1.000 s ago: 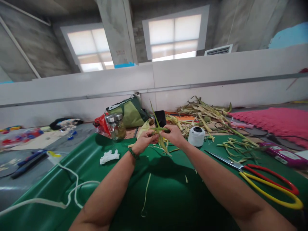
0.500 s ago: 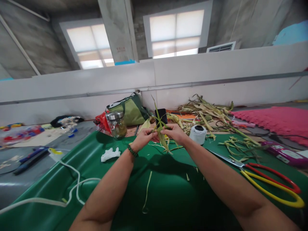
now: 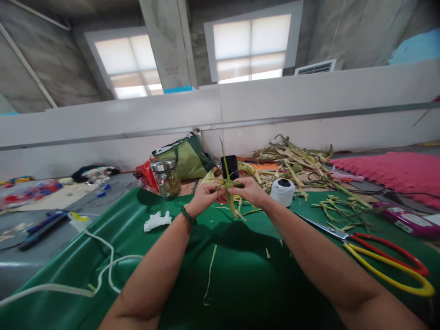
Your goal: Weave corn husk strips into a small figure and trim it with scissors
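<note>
Saw a glossy green sheet spread across the middle of a grey tabletop. Noted a fringed pink cloth over the tabletop's far right corner and a heap of dried corn husks along its far edge, right of centre. Found a two-tone green bag at the same edge, left of centre. Saw long-bladed scissors toward the sheet's right edge. Saw the left hand and the right hand raised side by side over the sheet's far edge, both clamped on one corn-husk piece, from its left and right sides. Found this piece between them, with one long leaf pointing up and a broader end hanging down. Made out, perhaps, crossed strips at its middle, half hidden by the grip. Noted a glass jar near the sheet's far left corner, a white cone of thread at the far edge just beside the right hand, and a black phone partly behind the husk. Saw crumpled tissue toward the sheet's left edge and a thin husk strip toward the near edge.
</note>
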`<control>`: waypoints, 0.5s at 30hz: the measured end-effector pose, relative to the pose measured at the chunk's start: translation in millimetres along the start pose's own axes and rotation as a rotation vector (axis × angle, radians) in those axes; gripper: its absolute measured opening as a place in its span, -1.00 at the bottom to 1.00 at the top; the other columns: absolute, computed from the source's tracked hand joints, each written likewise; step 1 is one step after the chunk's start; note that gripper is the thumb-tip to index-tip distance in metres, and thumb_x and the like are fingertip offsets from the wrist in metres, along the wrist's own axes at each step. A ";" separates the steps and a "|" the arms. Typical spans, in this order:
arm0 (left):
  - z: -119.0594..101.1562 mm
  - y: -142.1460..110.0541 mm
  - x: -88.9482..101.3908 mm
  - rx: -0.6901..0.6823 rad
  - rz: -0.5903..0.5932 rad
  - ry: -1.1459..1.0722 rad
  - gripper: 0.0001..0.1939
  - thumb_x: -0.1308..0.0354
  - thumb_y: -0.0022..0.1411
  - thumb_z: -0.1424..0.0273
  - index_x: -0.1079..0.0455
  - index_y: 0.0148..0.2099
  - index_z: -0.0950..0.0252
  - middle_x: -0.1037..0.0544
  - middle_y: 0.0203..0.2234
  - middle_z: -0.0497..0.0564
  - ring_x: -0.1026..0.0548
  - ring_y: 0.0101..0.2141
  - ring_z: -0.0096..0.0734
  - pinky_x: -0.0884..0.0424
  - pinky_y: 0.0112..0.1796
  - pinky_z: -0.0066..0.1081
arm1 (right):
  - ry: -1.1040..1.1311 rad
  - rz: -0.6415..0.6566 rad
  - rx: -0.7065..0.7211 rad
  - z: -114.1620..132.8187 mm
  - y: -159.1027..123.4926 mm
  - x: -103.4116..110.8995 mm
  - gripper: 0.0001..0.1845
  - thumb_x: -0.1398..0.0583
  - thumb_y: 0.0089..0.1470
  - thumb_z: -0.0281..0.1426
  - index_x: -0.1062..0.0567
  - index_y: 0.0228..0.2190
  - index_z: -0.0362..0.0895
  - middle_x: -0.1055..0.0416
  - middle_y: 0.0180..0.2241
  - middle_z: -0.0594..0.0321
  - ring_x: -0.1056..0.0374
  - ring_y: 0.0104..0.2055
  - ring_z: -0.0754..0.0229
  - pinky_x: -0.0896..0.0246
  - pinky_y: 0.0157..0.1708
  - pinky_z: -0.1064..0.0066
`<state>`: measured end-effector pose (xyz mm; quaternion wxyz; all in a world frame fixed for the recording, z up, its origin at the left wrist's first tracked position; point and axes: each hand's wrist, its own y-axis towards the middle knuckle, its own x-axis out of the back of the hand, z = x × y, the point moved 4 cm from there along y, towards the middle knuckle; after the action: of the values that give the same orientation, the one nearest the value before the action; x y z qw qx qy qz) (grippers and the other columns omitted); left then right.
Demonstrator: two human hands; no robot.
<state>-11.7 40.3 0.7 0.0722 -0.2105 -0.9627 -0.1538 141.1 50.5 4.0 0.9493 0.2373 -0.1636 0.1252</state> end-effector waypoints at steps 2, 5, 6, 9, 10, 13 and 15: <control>0.7 -0.2 -0.5 0.015 0.002 -0.006 -0.72 -0.32 -0.06 0.19 -0.49 -0.47 0.33 -0.58 -0.61 -0.02 -0.54 -0.56 -0.36 -0.52 -0.43 -0.36 | -0.033 -0.013 0.006 1.6 -0.3 0.6 -0.78 -0.21 -0.20 -0.28 -0.47 -0.61 -0.21 -0.20 -0.65 0.39 -0.07 -0.55 0.34 0.03 -0.53 0.47; -0.2 -1.4 -0.4 0.020 -0.034 0.020 -0.81 -0.31 -0.04 0.30 -0.50 -0.45 0.34 -0.56 -0.62 -0.04 -0.51 -0.58 -0.41 -0.51 -0.44 -0.38 | -0.084 -0.021 0.021 2.6 -0.7 -0.8 -0.80 -0.20 -0.20 -0.30 -0.47 -0.61 -0.21 -0.23 -0.65 0.37 -0.09 -0.54 0.33 0.01 -0.52 0.48; -1.3 -2.0 -0.4 0.015 -0.049 0.033 -0.85 -0.30 -0.04 0.34 -0.50 -0.45 0.35 -0.55 -0.64 -0.04 -0.51 -0.58 -0.41 -0.51 -0.44 -0.39 | -0.092 -0.018 0.034 2.8 -0.8 -1.7 -0.80 -0.19 -0.19 -0.31 -0.48 -0.60 -0.21 -0.24 -0.64 0.36 -0.11 -0.54 0.32 0.00 -0.52 0.48; -6.2 -4.3 -1.1 -0.011 -0.089 0.067 -0.92 -0.26 -0.03 0.43 -0.53 -0.44 0.35 -0.55 -0.65 -0.03 -0.50 -0.59 -0.40 -0.50 -0.46 -0.38 | -0.112 -0.019 0.074 2.8 -1.3 -3.3 -0.81 -0.18 -0.17 -0.32 -0.50 -0.59 -0.21 -0.26 -0.63 0.34 -0.13 -0.52 0.31 -0.02 -0.51 0.48; -7.8 -5.1 -1.5 -0.015 -0.100 0.073 -0.93 -0.25 -0.03 0.45 -0.54 -0.44 0.35 -0.55 -0.64 -0.02 -0.50 -0.58 -0.38 -0.49 -0.46 -0.37 | -0.122 -0.025 0.078 2.5 -1.5 -3.1 -0.81 -0.17 -0.16 -0.32 -0.50 -0.59 -0.21 -0.26 -0.64 0.34 -0.13 -0.53 0.31 -0.01 -0.52 0.48; -10.8 -7.0 -3.7 -0.003 -0.115 0.067 -0.94 -0.25 -0.02 0.47 -0.54 -0.48 0.34 -0.55 -0.63 0.01 -0.49 -0.59 -0.36 -0.47 -0.48 -0.37 | -0.144 -0.028 0.081 3.3 -1.9 -2.0 -0.82 -0.18 -0.16 -0.34 -0.51 -0.60 -0.20 -0.25 -0.66 0.34 -0.12 -0.54 0.31 0.00 -0.54 0.48; -10.9 -7.3 -5.9 0.011 -0.111 0.026 -0.93 -0.26 -0.04 0.47 -0.53 -0.52 0.34 -0.54 -0.64 0.00 -0.47 -0.59 -0.37 -0.43 -0.49 -0.40 | -0.120 -0.009 0.088 6.7 -2.9 -2.8 -0.85 -0.19 -0.18 -0.36 -0.52 -0.59 -0.19 -0.29 -0.64 0.33 -0.15 -0.53 0.30 -0.03 -0.53 0.49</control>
<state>-8.7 28.2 7.8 0.0773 -0.1544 -0.9727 -0.1551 137.7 44.3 7.3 0.9270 0.2867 -0.2133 0.1139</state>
